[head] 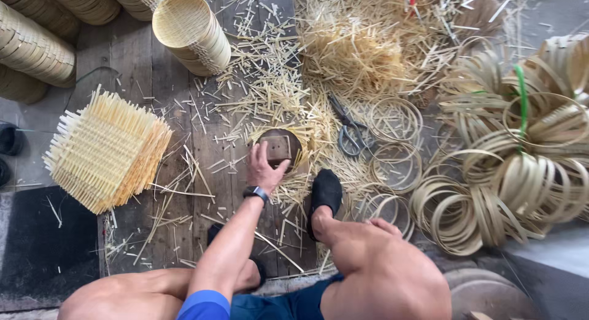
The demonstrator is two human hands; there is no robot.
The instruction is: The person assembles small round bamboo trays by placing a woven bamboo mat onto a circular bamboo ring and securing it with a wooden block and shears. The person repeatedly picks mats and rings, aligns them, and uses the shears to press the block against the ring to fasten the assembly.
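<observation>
Resting on a dark block (277, 146), the left hand (264, 170) shows a loose grip; right hand hidden.

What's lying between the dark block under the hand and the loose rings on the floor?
In the head view, scissors lie on straw offcuts between the block and the rings.

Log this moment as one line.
left hand: on round block | right hand: unseen | scissors: floor, right of block | woven mats: stacked left
</observation>
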